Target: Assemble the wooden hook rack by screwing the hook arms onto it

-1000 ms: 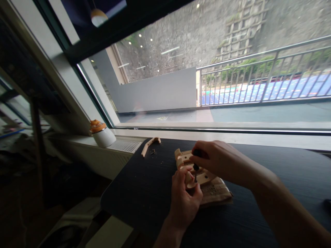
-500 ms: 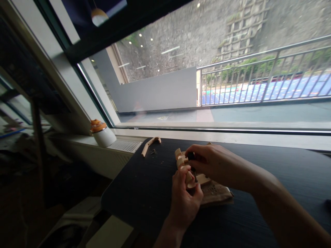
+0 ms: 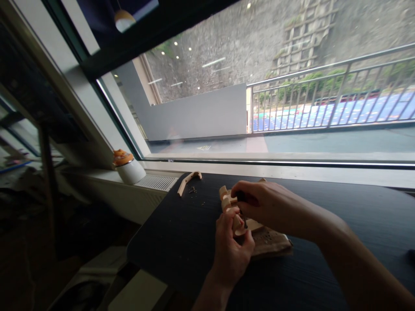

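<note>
From where I sit, I see the right hand (image 3: 269, 201) bare, and the right forearm (image 3: 363, 259) bare too, as far as the lower right edge of my view, which cuts it off. It looks slim and smooth in outline, one side catching light and the underside falling into deep shadow. The left hand (image 3: 231, 250) is bare as well, and I get only a short, bare stretch of the left forearm (image 3: 212, 290) above the bottom edge. The dimness hides finer detail, such as nails, from me.
</note>
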